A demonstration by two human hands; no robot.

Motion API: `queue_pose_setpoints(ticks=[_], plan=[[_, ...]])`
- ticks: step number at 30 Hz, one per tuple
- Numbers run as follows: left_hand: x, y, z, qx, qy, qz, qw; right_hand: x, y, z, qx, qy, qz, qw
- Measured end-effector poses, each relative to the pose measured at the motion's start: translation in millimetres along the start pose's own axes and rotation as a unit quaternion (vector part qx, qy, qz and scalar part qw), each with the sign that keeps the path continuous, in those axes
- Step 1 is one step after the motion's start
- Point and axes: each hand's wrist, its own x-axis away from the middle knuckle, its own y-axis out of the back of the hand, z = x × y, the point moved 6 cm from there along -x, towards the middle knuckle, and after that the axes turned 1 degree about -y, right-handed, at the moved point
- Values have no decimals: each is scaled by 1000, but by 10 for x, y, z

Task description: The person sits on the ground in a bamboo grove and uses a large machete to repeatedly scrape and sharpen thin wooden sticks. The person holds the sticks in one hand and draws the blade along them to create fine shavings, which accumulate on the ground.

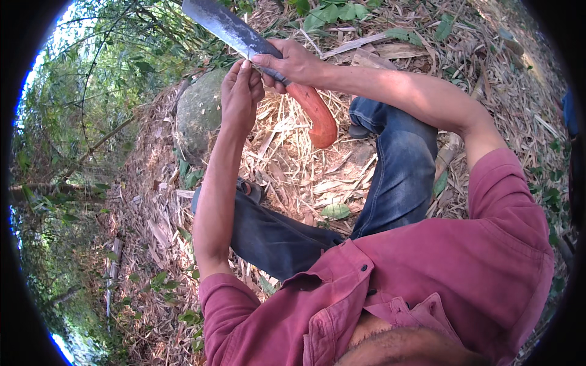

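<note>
My right hand (292, 63) is closed around a machete (227, 27) where the dark blade meets the handle. The blade points up and to the left, its lower edge worn bright. Its curved orange-red handle (314, 113) sticks out below my fist toward my knees. Close under the blade edge, my left hand (242, 88) is pinched, thumb against fingertips, almost touching my right fingers. Something thin and pale seems to be at the pinch, but it is too small to name.
A rounded grey-green boulder (200, 113) stands just left of my left wrist. Pale shavings and strips (287, 137) lie between my legs, clad in blue jeans (400, 165). Dry bamboo litter (146, 219) covers the ground, and leafy growth (73, 104) rises on the left.
</note>
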Motion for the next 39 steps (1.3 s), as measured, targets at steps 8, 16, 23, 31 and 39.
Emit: queue_pose_setpoints(ticks=[8,16,23,31,39], plan=[[45,254,-92,-63,-67,-119,989,-52,231,-120,-6,-28,-93,995],[20,354,-21,12,-94,-116,989,1,36,-172,-9,-43,-68,997],[81,283,-108,-59,-96,-80,990,-8,121,-193,14,-51,-56,997],[162,608,-600,-243,-182,-132,944,60,411,-342,82,-84,-19,993],[206,582,-225,-616,-28,19,787,19,546,-335,103,-97,3,990]])
